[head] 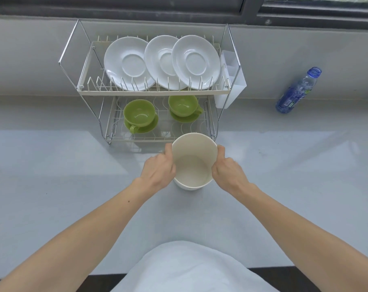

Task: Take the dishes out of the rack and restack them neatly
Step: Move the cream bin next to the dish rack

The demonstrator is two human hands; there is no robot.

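A two-tier wire dish rack stands at the back of the counter. Three white plates lean upright in its top tier. On the lower tier sit two green cups on green saucers, one at the left and one at the right. In front of the rack I hold a cream bowl, which seems to sit in another bowl below it. My left hand grips its left rim and my right hand grips its right rim.
A white plastic cutlery holder hangs on the rack's right side. A blue plastic bottle stands on the ledge at the right. The grey counter spreads to both sides. A window frame runs along the back.
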